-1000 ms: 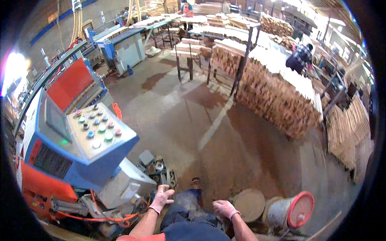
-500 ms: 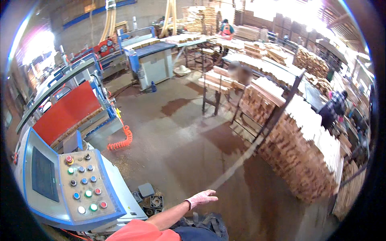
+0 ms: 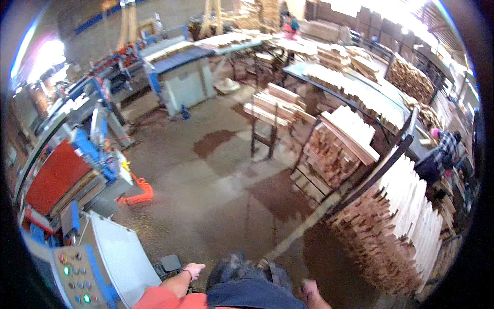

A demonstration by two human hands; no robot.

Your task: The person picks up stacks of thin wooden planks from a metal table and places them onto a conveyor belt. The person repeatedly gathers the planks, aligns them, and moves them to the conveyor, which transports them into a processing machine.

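Note:
Low in the view, my left hand [image 3: 194,270], in a pale pinkish work glove, hangs beside my body with loosely extended fingers and nothing visible in it. The nearest things to it are a small grey box-shaped piece [image 3: 170,262] on the floor and the pale side panel [image 3: 121,252] of a machine cabinet. My right hand [image 3: 310,289] is at the lower edge, on the other side of my dark apron [image 3: 252,292]. Motion blurs its fingers, and I see no object in it. Neither hand touches anything I can make out.
A control panel [image 3: 76,275] with coloured buttons stands at lower left, below a machine with a red panel [image 3: 56,177]. An orange coiled hose [image 3: 138,193] hangs nearby. Stacked wood strips [image 3: 375,242] fill the right side. Two other people work by the far and right-hand tables.
My left hand has drawn back left and down toward my body. My right hand has come into view. The view has shifted, so the control panel sits lower and further left.

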